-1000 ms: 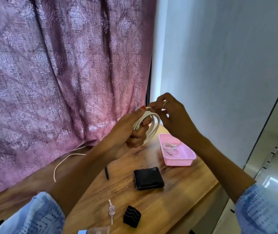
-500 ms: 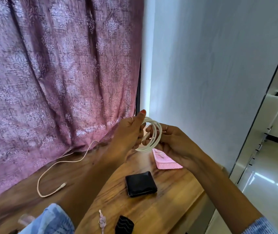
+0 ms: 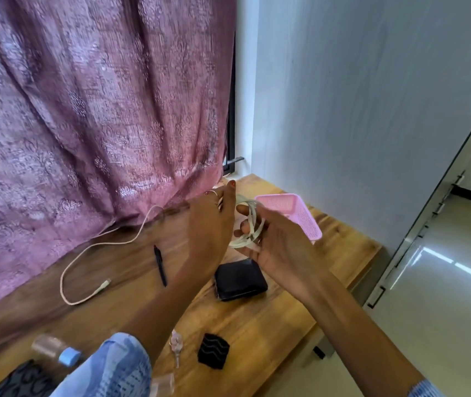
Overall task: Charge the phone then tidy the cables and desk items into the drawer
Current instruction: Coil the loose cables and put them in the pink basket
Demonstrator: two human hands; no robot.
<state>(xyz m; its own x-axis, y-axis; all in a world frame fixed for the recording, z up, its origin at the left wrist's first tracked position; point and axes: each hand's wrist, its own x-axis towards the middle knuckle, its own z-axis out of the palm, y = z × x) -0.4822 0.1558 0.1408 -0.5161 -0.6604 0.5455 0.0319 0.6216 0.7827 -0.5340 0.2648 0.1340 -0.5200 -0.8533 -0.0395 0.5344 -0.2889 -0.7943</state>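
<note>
The right hand grips the coiled white cable; the left hand, seemingly straight-fingered, hides the coil's near side.

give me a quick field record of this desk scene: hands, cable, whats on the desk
right hand: holds coiled white cable
left hand: fingers straight, beside the coil; contact unclear
loose cable: uncoiled on wooden desk, running from the curtain
pink basket: behind the hands, near the wall
black wallet: flat on desk
black pen: left of wallet
black ridged block: near front edge
</note>
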